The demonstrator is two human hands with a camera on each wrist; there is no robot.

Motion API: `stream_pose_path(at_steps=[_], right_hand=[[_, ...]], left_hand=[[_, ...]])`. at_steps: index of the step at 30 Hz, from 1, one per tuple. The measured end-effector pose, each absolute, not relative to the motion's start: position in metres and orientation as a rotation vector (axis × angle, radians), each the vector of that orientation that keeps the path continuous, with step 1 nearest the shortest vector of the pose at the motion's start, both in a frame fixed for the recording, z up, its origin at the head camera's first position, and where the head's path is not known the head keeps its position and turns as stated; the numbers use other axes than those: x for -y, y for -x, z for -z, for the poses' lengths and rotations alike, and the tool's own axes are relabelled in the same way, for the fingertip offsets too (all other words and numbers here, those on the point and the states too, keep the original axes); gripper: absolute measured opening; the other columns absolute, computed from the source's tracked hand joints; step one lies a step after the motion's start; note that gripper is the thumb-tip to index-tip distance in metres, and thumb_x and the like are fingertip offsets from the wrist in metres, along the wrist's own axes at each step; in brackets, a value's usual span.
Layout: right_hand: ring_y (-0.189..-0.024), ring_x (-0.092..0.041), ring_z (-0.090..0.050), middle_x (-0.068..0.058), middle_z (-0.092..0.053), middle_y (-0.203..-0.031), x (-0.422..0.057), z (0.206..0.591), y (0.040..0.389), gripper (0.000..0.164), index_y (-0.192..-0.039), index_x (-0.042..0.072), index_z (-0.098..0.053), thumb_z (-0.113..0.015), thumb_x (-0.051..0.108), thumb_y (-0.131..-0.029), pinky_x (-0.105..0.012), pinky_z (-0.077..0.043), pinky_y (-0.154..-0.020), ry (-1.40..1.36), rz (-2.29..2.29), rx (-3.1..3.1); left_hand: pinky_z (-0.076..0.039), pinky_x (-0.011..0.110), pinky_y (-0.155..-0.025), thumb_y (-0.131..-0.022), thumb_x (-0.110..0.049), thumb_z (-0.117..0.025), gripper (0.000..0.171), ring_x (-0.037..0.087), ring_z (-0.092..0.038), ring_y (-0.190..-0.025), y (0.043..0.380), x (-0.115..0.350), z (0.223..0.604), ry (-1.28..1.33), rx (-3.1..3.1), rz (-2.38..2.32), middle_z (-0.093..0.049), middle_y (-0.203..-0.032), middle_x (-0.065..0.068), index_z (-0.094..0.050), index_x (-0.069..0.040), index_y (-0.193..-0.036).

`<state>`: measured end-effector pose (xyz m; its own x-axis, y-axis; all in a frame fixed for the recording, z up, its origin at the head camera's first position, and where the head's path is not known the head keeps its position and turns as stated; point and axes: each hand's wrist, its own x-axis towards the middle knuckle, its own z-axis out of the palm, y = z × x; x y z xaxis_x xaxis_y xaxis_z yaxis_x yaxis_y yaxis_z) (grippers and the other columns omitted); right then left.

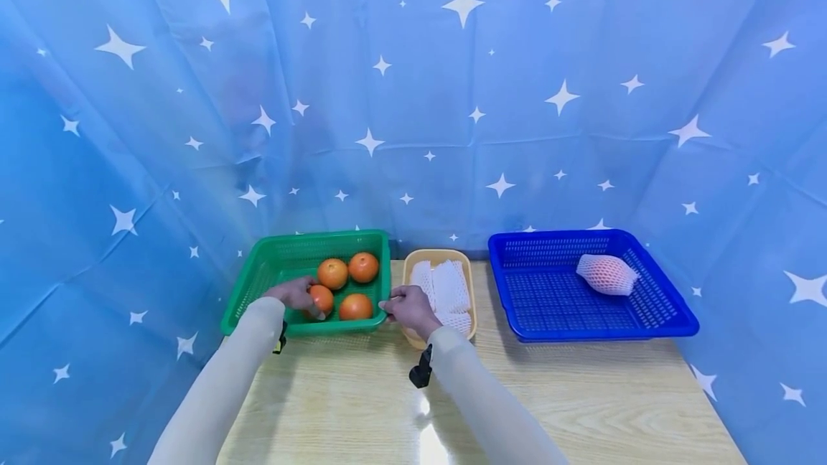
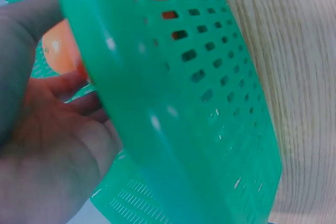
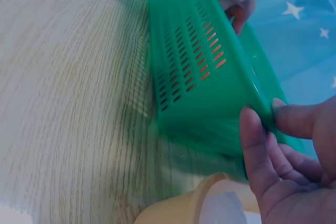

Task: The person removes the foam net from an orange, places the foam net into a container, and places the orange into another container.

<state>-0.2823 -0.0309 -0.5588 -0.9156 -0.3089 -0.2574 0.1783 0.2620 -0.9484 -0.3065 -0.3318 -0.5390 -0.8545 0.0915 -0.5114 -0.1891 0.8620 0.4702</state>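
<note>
In the head view, the green basket (image 1: 258, 264) at the left holds several oranges (image 1: 332, 273). My left hand (image 1: 293, 294) reaches over its near rim and grips the nearest left orange (image 1: 321, 298), with fingers and thumb around it. In the left wrist view the basket wall partly hides that grasp. My right hand (image 1: 413, 309) pinches the right front corner of the green basket's rim between thumb and fingers, plainly seen in the right wrist view. Below that hand stands a small yellow basket (image 1: 471, 285) with white foam net sleeves (image 1: 450, 285) in it.
A blue basket (image 1: 530, 307) stands at the right of the wooden table (image 1: 362, 400), holding one fruit in a foam net (image 1: 607, 275). A blue star-patterned curtain (image 1: 413, 92) hangs behind and at both sides.
</note>
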Motion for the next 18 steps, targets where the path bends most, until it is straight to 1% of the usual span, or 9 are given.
stream_pose_path(at_steps=[2, 5, 9, 12, 14, 16, 18], right_hand=[[-0.101, -0.044, -0.071, -0.02, -0.073, -0.107, 0.031, 0.558, 0.282, 0.041, -0.13, -0.007, -0.061, -0.07, 0.017, -0.098, -0.051, -0.058, -0.094, 0.114, 1.685, -2.151], [-0.1, -0.042, -0.072, -0.018, -0.073, -0.104, 0.031, 0.558, 0.282, 0.04, -0.129, -0.007, -0.061, -0.07, 0.016, -0.098, -0.05, -0.059, -0.094, 0.118, 1.672, -2.166], [-0.099, -0.043, -0.072, -0.018, -0.073, -0.105, 0.031, 0.558, 0.283, 0.041, -0.13, -0.008, -0.06, -0.069, 0.016, -0.098, -0.049, -0.059, -0.093, 0.119, 1.667, -2.172], [-0.101, -0.044, -0.071, -0.019, -0.073, -0.106, 0.031, 0.558, 0.283, 0.042, -0.131, -0.008, -0.059, -0.069, 0.016, -0.098, -0.05, -0.059, -0.093, 0.115, 1.677, -2.164], [-0.1, -0.044, -0.071, -0.02, -0.072, -0.107, 0.031, 0.558, 0.282, 0.043, -0.132, -0.009, -0.059, -0.069, 0.016, -0.098, -0.05, -0.059, -0.092, 0.121, 1.684, -2.158], [-0.093, -0.039, -0.073, -0.02, -0.072, -0.107, 0.031, 0.559, 0.282, 0.043, -0.132, -0.009, -0.058, -0.069, 0.015, -0.098, -0.048, -0.06, -0.09, 0.134, 1.688, -2.158], [-0.083, -0.031, -0.073, -0.021, -0.073, -0.107, 0.031, 0.559, 0.282, 0.044, -0.132, -0.01, -0.058, -0.069, 0.015, -0.098, -0.048, -0.06, -0.09, 0.143, 1.686, -2.161]], left_hand=[[-0.04, 0.066, -0.111, -0.086, -0.037, -0.082, 0.097, 0.051, -0.04, -0.141, 0.307, 0.333, 0.538, 0.074, -2.491, -0.687, -0.038, -0.157, 0.029, -0.027, -0.004, -0.159], [-0.039, 0.066, -0.112, -0.088, -0.044, -0.078, 0.099, 0.052, -0.037, -0.143, 0.308, 0.335, 0.537, 0.091, -2.476, -0.678, -0.034, -0.16, 0.029, -0.025, -0.005, -0.161], [-0.041, 0.065, -0.11, -0.089, -0.053, -0.075, 0.102, 0.053, -0.038, -0.142, 0.309, 0.337, 0.533, 0.107, -2.457, -0.692, -0.029, -0.162, 0.03, -0.022, -0.006, -0.162], [-0.041, 0.065, -0.11, -0.089, -0.057, -0.072, 0.103, 0.054, -0.037, -0.143, 0.31, 0.338, 0.529, 0.108, -2.447, -0.709, -0.024, -0.165, 0.03, -0.02, -0.007, -0.163], [-0.04, 0.066, -0.111, -0.091, -0.058, -0.069, 0.102, 0.055, -0.034, -0.144, 0.311, 0.34, 0.527, 0.096, -2.446, -0.717, -0.021, -0.166, 0.03, -0.019, -0.006, -0.163], [-0.037, 0.068, -0.112, -0.092, -0.061, -0.066, 0.102, 0.055, -0.03, -0.147, 0.311, 0.342, 0.524, 0.089, -2.457, -0.712, -0.017, -0.167, 0.029, -0.018, -0.007, -0.163], [-0.033, 0.07, -0.114, -0.092, -0.066, -0.062, 0.104, 0.055, -0.025, -0.149, 0.311, 0.344, 0.521, 0.078, -2.468, -0.712, -0.014, -0.168, 0.029, -0.016, -0.006, -0.164]])
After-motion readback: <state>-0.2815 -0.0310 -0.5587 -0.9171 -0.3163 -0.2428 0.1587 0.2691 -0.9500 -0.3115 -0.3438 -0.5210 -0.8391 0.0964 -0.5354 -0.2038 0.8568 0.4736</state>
